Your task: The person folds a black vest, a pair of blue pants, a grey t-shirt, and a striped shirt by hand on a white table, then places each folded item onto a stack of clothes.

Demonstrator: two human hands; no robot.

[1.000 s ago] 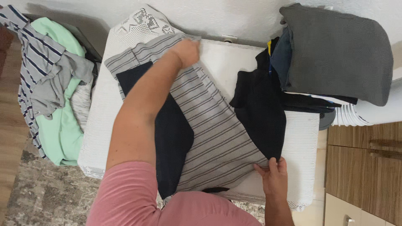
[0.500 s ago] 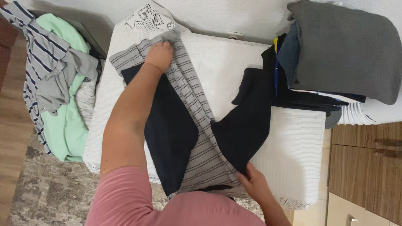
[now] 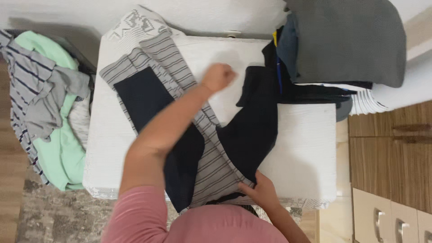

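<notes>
Striped grey-and-navy garment lies across the white-covered table, centre frame. Right hand pinches its lower hem w/ the dark panel. Left hand is fisted above it, grip on cloth unclear. Soft, light, floppy fabric; best held at hem or corners.
</notes>
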